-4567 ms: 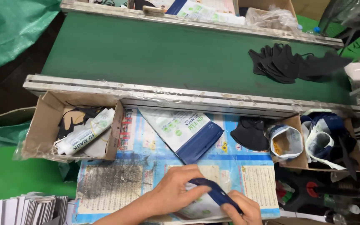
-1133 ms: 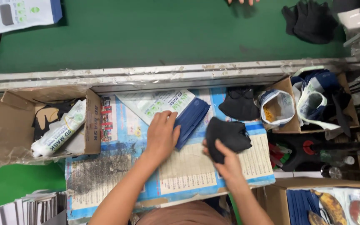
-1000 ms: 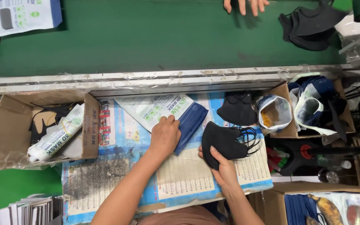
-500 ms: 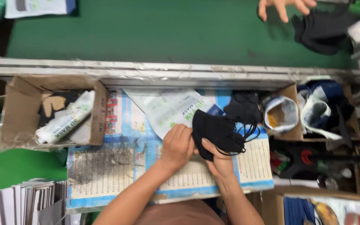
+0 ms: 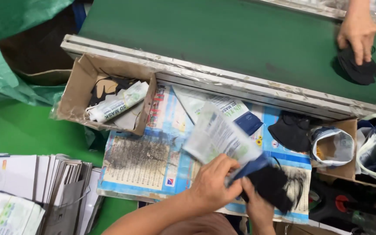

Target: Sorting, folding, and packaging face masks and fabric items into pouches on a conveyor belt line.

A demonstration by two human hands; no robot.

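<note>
Black face mask (image 5: 270, 186) gripped low in the right hand (image 5: 258, 209), partly tucked into the blue mouth of a white printed pouch (image 5: 221, 138). Pouch pinched at its open end by the left hand (image 5: 214, 184), tilted up and blurred above a printed paper mat (image 5: 149, 152). Cardboard box (image 5: 78, 91) to the left; another person's hand (image 5: 357, 29) on dark masks (image 5: 358, 69) on the green belt (image 5: 205, 39).

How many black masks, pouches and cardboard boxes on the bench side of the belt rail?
Black masks: 2, one at the right hand going into the pouch, one loose by the right box.
Printed pouches: 2, held by the left hand, and flat on the paper.
Cardboard boxes: 2, left, right.
Total: 6
</note>
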